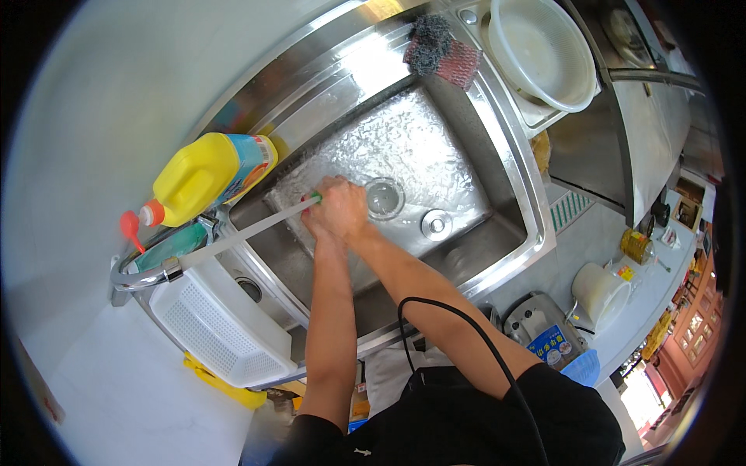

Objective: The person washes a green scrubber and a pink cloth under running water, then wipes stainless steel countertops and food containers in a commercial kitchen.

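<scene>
Over the stainless steel sink basin, my two hands are pressed together around a small red item with a green part. Only slivers of it show between the fingers, so its kind cannot be told. My right hand lies on top, fingers curled. Beneath it is my left hand, mostly hidden. A stream of water runs from the chrome faucet onto the hands and splashes across the wet basin floor. Just beyond the hands are the drain and a round metal strainer.
A yellow detergent jug with a red pump stands on the sink's left ledge. White plastic basket and yellow rubber gloves lie nearer left. Steel wool and a red scrubbing pad rest at the far rim, beside a white colander.
</scene>
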